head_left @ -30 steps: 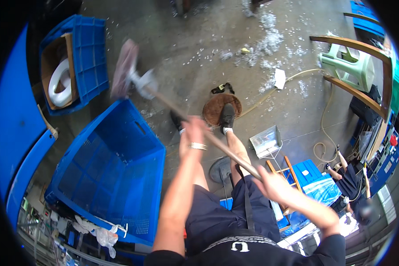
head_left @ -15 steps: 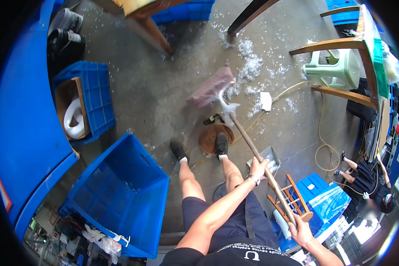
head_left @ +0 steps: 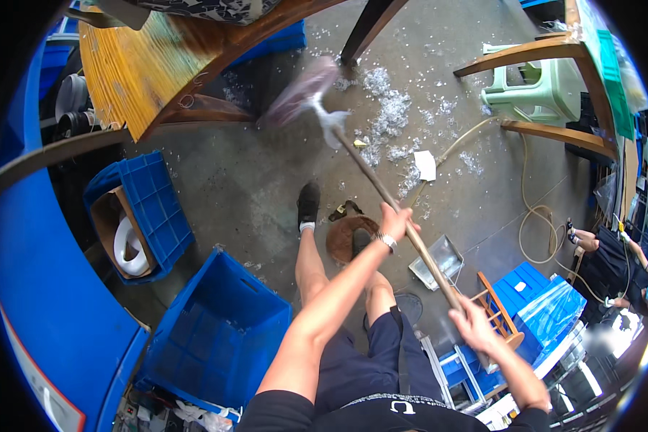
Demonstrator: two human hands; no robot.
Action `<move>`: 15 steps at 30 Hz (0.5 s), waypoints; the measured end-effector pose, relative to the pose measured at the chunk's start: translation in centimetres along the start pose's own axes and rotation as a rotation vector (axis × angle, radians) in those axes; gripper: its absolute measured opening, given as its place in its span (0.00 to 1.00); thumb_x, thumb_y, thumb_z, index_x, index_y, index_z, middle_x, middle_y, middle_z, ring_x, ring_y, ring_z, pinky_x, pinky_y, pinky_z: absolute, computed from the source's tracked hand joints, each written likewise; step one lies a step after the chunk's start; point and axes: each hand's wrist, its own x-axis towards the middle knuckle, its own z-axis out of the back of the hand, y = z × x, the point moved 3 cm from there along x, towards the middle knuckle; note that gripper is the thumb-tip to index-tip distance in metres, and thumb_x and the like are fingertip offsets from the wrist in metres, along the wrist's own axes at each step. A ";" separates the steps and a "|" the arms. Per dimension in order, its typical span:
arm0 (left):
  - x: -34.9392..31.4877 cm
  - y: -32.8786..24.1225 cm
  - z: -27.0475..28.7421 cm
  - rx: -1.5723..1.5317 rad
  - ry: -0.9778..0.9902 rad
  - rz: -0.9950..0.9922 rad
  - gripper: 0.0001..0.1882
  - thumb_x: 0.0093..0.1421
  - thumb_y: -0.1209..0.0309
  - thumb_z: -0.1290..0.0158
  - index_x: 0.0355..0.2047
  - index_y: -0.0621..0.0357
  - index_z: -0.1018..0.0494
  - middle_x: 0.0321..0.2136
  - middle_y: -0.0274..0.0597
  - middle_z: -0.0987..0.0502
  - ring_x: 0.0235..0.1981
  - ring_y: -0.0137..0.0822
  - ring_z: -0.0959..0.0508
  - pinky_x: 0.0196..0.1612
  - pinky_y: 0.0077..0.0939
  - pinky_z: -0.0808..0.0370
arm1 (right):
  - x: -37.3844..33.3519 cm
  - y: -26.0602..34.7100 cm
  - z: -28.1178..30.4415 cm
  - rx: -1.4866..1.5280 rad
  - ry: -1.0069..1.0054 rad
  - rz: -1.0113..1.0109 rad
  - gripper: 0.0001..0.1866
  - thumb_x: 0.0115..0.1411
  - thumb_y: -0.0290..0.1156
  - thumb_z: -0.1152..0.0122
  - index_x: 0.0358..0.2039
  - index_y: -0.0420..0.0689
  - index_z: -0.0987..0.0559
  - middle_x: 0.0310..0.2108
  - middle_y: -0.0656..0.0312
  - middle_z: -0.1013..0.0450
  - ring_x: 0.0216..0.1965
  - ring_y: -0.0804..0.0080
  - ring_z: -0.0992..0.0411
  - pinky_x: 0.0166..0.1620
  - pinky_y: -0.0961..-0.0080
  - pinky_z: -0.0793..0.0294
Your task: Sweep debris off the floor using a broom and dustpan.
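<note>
I hold a long-handled broom slantwise before me. My left hand is closed round the middle of its wooden handle, and my right hand grips nearer the top end. Far ahead, the blurred purplish broom head is at the floor beside a wooden table leg; pale plastic film is wrapped at its neck. To its right lies a heap of white shreds, with more scattered around it. A white piece of paper rests nearer me.
A wooden table stands ahead left. Blue crates flank my left side. A round brown mat lies underfoot, a metal dustpan to the right. Beyond are a hose, a green stool and another person.
The broom head has moved forward and left, toward the table leg. Both hands have gone forward with the handle. My left foot has stepped forward, and more of the table shows.
</note>
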 end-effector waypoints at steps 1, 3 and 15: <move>-1.3 0.6 -0.1 0.004 0.050 0.008 0.16 0.45 0.79 0.57 0.33 0.64 0.51 0.18 0.43 0.38 0.09 0.37 0.31 0.12 0.27 0.29 | -1.4 0.6 -0.1 0.074 0.093 -0.207 0.20 0.51 0.33 0.53 0.42 0.34 0.38 0.34 0.53 0.34 0.36 0.69 0.35 0.38 0.74 0.35; -2.6 0.0 0.3 0.047 0.068 -0.012 0.16 0.44 0.80 0.57 0.33 0.63 0.51 0.18 0.43 0.38 0.08 0.35 0.32 0.11 0.25 0.31 | -2.6 1.3 -1.9 0.396 0.208 -0.425 0.20 0.51 0.32 0.53 0.43 0.36 0.39 0.31 0.56 0.34 0.32 0.72 0.35 0.36 0.78 0.35; 10.5 -12.4 13.9 0.183 -0.476 -0.007 0.10 0.41 0.71 0.58 0.08 0.58 0.43 0.07 0.38 0.39 0.07 0.33 0.34 0.09 0.26 0.38 | 14.0 13.2 -3.3 -0.140 0.177 -0.021 0.17 0.51 0.33 0.58 0.39 0.40 0.42 0.21 0.42 0.34 0.27 0.44 0.35 0.29 0.56 0.37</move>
